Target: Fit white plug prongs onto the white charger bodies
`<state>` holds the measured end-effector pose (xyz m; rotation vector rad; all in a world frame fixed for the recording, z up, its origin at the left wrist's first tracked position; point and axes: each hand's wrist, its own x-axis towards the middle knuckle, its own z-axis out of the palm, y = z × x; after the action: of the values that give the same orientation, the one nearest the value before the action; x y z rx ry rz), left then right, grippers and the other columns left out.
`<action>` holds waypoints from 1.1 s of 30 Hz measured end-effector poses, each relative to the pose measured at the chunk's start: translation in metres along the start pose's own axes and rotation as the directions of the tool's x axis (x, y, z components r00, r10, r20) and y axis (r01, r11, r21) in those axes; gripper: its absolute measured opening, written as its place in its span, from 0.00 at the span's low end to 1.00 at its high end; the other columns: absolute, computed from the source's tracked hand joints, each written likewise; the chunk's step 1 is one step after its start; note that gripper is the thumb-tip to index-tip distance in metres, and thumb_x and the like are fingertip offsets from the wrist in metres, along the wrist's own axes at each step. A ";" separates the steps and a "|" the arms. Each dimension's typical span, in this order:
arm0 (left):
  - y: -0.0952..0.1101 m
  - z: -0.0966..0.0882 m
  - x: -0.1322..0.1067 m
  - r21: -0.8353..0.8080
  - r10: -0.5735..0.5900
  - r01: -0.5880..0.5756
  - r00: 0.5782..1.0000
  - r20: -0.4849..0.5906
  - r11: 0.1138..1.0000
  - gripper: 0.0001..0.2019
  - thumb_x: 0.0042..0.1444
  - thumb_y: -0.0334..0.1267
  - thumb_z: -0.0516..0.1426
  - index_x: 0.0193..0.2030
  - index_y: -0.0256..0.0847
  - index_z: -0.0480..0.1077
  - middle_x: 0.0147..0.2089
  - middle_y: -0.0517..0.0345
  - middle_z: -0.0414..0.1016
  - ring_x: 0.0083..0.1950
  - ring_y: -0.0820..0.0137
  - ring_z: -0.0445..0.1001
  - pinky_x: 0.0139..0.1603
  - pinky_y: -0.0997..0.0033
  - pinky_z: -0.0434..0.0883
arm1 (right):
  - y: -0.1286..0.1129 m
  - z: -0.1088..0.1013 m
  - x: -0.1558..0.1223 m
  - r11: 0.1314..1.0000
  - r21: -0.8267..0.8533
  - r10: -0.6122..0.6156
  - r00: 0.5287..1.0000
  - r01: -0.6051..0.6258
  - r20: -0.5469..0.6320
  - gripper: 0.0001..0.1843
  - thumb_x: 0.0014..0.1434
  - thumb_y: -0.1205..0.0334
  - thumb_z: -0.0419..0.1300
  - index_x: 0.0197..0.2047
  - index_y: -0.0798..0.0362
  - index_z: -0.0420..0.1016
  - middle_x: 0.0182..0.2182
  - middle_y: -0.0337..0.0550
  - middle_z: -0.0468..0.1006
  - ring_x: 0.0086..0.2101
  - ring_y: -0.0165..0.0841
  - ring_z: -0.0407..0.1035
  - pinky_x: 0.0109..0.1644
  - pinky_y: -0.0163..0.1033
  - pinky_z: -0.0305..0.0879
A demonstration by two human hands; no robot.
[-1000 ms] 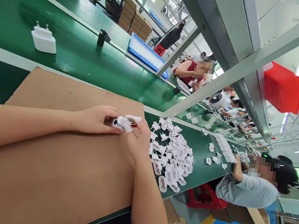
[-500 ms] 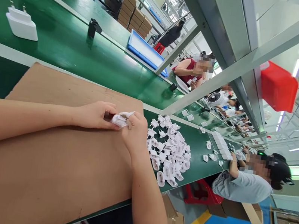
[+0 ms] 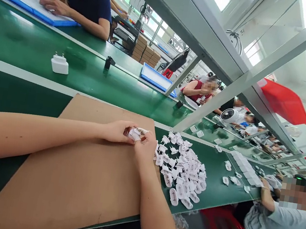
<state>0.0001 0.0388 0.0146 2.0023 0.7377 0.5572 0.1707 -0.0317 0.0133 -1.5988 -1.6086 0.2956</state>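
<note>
Over the cardboard sheet point(image 3: 88, 174), my left hand point(image 3: 118, 131) grips a small white plastic plug housing point(image 3: 134, 134) between thumb and fingers. My right hand point(image 3: 145, 150) closes on the other side of the same piece, its fingers meeting the left ones. The fingers hide part of the housing, so its inner side cannot be made out. Close by on the right lies a heap of white plug housings point(image 3: 186, 168), some with open backs facing up and some with pins showing.
A finished-looking white plug point(image 3: 59, 65) stands on the green belt point(image 3: 89, 75). Metal frame bars point(image 3: 210, 100) slant overhead, with a red bin point(image 3: 285, 100) on them. Co-workers sit across the belt, one at a blue tray point(image 3: 52, 19); another point(image 3: 283, 224) sits at right.
The view has swung left, so a co-worker across the belt now shows. Both hands stay on the white plug housing, with slight finger shifts.
</note>
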 end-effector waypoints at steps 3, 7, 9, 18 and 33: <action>0.004 -0.001 -0.001 0.003 0.036 -0.036 0.999 0.026 0.999 0.28 0.55 0.55 0.64 0.57 0.39 0.71 0.47 0.51 0.79 0.42 0.63 0.76 0.41 0.68 0.71 | -0.003 -0.001 -0.002 1.000 0.002 -0.023 1.000 0.023 -0.002 0.11 0.53 0.73 0.60 0.38 0.51 0.80 0.30 0.37 0.69 0.31 0.33 0.64 0.36 0.38 0.59; 0.011 -0.003 -0.008 0.274 0.087 -0.090 0.996 0.023 0.957 0.22 0.61 0.56 0.58 0.51 0.39 0.72 0.49 0.47 0.78 0.49 0.57 0.76 0.51 0.61 0.71 | -0.006 -0.006 0.000 0.996 -0.057 -0.062 0.997 0.065 0.046 0.09 0.51 0.75 0.60 0.32 0.51 0.77 0.31 0.37 0.69 0.31 0.33 0.64 0.37 0.38 0.58; 0.013 -0.003 -0.011 0.466 0.139 -0.126 0.990 0.008 0.876 0.22 0.65 0.57 0.54 0.48 0.38 0.72 0.50 0.44 0.77 0.52 0.53 0.75 0.56 0.55 0.69 | -0.008 -0.008 0.002 0.993 -0.088 -0.070 0.996 0.075 0.061 0.10 0.50 0.75 0.60 0.32 0.50 0.76 0.32 0.38 0.71 0.34 0.34 0.65 0.39 0.38 0.60; 0.004 0.010 -0.012 0.760 0.193 -0.043 0.975 -0.110 0.648 0.25 0.68 0.56 0.48 0.50 0.35 0.73 0.53 0.34 0.75 0.58 0.44 0.71 0.62 0.44 0.66 | 0.002 -0.003 0.009 0.997 0.044 -0.070 0.994 0.066 0.081 0.18 0.53 0.74 0.60 0.44 0.50 0.82 0.37 0.39 0.74 0.34 0.32 0.67 0.41 0.36 0.65; 0.006 -0.008 -0.012 0.217 -0.037 0.079 0.981 -0.191 0.973 0.27 0.55 0.61 0.61 0.49 0.37 0.74 0.48 0.47 0.79 0.47 0.56 0.77 0.47 0.61 0.73 | 0.023 -0.007 0.008 0.927 0.373 0.051 0.998 -0.032 -0.041 0.25 0.61 0.50 0.62 0.57 0.53 0.78 0.50 0.50 0.79 0.49 0.40 0.71 0.59 0.47 0.67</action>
<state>-0.0124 0.0329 0.0228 2.1469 1.0089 0.6574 0.1933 -0.0235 0.0049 -1.3362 -1.3836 0.5460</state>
